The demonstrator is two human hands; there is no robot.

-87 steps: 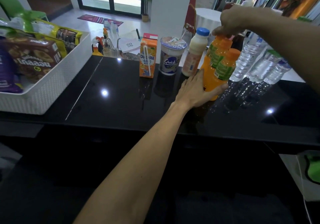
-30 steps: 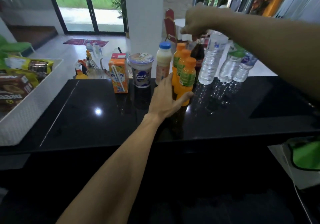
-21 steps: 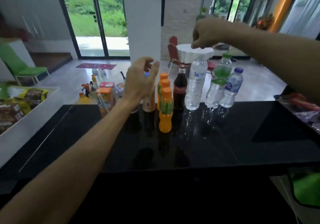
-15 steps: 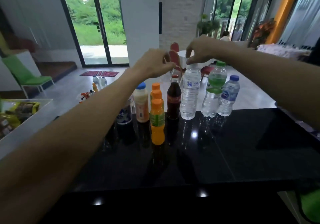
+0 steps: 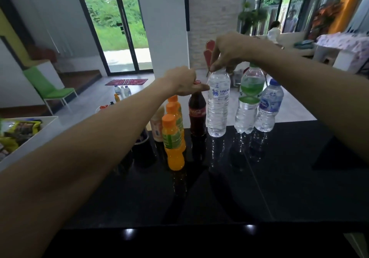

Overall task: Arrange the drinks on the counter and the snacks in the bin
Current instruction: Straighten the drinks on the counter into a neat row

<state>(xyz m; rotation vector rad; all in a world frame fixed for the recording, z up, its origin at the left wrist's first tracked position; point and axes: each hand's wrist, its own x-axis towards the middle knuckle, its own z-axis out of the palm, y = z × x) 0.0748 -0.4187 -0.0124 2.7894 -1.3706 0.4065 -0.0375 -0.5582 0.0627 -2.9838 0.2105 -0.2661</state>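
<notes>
1. At the far edge of the black counter (image 5: 259,177), a person's right hand (image 5: 227,51) pinches the top of a clear water bottle (image 5: 218,105).
2. The left hand (image 5: 183,81) curls over the red cap of the cola bottle (image 5: 197,113) just beside it.
3. Both bottles look full and weighty. The thin water bottle likely dents when squeezed, so the stiff neck offers the surest hold.
4. Snacks fill the white bin (image 5: 36,137) at left.

Right hand (image 5: 229,51) covers the water bottle's (image 5: 217,105) cap, and left hand (image 5: 183,81) hides most of the cola bottle's (image 5: 197,113) neck. Left forearm (image 5: 99,137) blocks the pale bottle's (image 5: 157,126) top and nearly all of a dark container (image 5: 142,138). Bin (image 5: 40,135) runs off the left edge.
</notes>
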